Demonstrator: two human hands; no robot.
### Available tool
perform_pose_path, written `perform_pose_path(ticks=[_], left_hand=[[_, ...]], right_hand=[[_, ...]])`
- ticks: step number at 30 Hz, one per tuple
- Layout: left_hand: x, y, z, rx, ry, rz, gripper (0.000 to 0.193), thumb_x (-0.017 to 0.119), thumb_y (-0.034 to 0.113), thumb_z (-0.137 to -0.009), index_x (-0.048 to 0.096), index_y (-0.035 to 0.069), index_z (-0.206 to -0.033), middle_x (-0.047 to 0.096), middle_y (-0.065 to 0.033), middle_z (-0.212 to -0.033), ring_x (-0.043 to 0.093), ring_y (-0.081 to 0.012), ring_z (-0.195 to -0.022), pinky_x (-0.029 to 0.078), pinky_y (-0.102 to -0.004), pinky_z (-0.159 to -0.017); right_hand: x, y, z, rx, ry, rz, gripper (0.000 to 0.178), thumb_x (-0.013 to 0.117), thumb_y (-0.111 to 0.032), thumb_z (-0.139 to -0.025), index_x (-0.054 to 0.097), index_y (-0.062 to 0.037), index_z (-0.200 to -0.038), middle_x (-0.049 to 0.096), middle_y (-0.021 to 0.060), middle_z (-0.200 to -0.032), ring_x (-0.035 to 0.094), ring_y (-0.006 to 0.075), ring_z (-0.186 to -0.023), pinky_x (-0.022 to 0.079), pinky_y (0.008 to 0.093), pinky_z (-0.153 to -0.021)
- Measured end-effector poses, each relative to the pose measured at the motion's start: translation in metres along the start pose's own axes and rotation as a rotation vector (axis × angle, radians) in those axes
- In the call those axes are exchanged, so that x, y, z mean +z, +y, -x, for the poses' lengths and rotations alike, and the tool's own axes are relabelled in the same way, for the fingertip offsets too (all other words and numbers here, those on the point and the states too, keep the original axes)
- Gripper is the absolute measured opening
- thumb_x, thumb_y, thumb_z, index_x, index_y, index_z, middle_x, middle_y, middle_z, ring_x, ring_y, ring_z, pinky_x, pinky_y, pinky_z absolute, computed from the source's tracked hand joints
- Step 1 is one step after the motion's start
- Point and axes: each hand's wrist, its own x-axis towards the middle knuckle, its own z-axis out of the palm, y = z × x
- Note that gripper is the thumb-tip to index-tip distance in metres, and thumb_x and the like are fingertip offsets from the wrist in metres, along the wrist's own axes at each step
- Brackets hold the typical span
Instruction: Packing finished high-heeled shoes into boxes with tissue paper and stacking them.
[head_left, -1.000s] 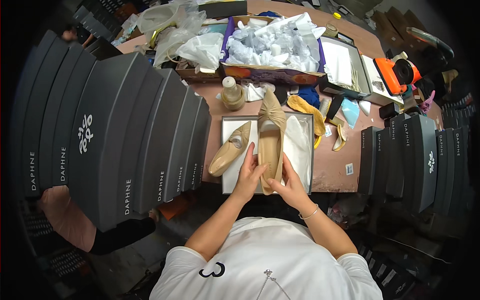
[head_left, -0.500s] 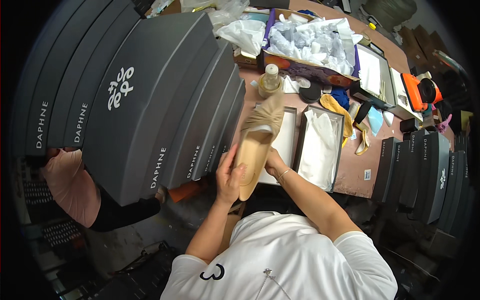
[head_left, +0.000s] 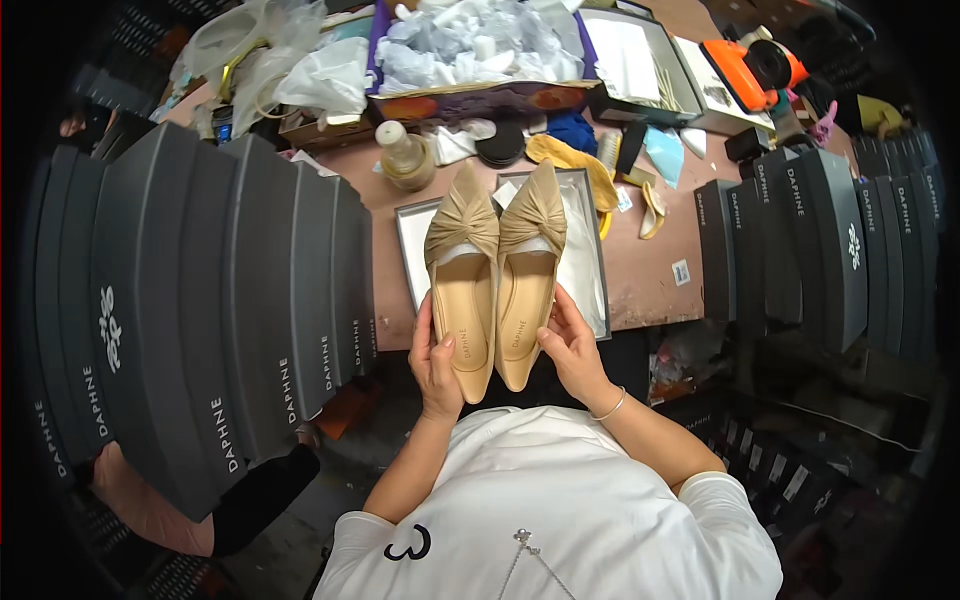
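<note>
A pair of beige pointed flat shoes with twisted, pleated fronts is held up side by side, toes away from me. My left hand [head_left: 437, 370] grips the left shoe [head_left: 464, 290] by its heel end, thumb on the insole. The right shoe [head_left: 527, 285] is held the same way by my right hand [head_left: 575, 355], which wears a bangle. White stuffing shows inside both toes. Behind the shoes lies an open grey shoebox [head_left: 606, 290] with white tissue in it, next to a pale grey box part [head_left: 404, 240]; the shoes partly hide both.
Stacked dark grey shoeboxes [head_left: 200, 300] tower at left; more shoeboxes [head_left: 790, 250] stand at right. At the back are a purple box [head_left: 480, 105] of white stuffing, a bottle [head_left: 405, 160], a yellow cloth [head_left: 575, 165] and an orange tape dispenser [head_left: 740, 75]. A person in pink [head_left: 150, 505] is at lower left.
Both shoes now show side by side, where only one was clearly visible. My right hand has come out from behind to grip the right shoe. The view has shifted.
</note>
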Motion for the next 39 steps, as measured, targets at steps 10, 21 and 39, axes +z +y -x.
perform_pose_path(ticks=[10, 21, 39], left_hand=[[0.027, -0.029, -0.008, -0.108, -0.085, -0.003, 0.059, 0.047, 0.009, -0.088, 0.03, -0.006, -0.142, 0.043, -0.0163, -0.138, 0.044, -0.0214, -0.125, 0.033, -0.0322, -0.106], [0.038, -0.026, 0.0, -0.044, -0.096, -0.123, 0.063, 0.054, 0.009, -0.088, 0.026, -0.004, -0.143, 0.047, -0.0158, -0.132, 0.048, -0.0204, -0.12, 0.037, -0.0318, -0.102], [0.035, 0.015, -0.049, 0.017, -0.264, -0.022, 0.041, 0.057, 0.003, -0.088, 0.046, -0.009, -0.125, 0.055, -0.0149, -0.119, 0.058, -0.0179, -0.106, 0.046, -0.0292, -0.094]], right_hand=[[-0.037, 0.007, 0.002, 0.036, 0.118, -0.042, 0.065, 0.048, -0.002, -0.091, 0.016, 0.0014, -0.148, 0.04, 0.0142, -0.138, 0.042, 0.0186, -0.127, 0.033, 0.0306, -0.106], [-0.044, 0.014, -0.01, 0.071, 0.137, -0.036, 0.059, 0.044, -0.001, -0.091, 0.022, 0.0017, -0.146, 0.047, 0.0123, -0.131, 0.048, 0.0165, -0.119, 0.038, 0.0282, -0.1], [-0.026, 0.009, 0.008, 0.044, 0.008, 0.411, 0.049, 0.039, -0.006, -0.091, 0.039, 0.0009, -0.139, 0.054, 0.014, -0.128, 0.051, 0.0182, -0.117, 0.036, 0.0272, -0.1]])
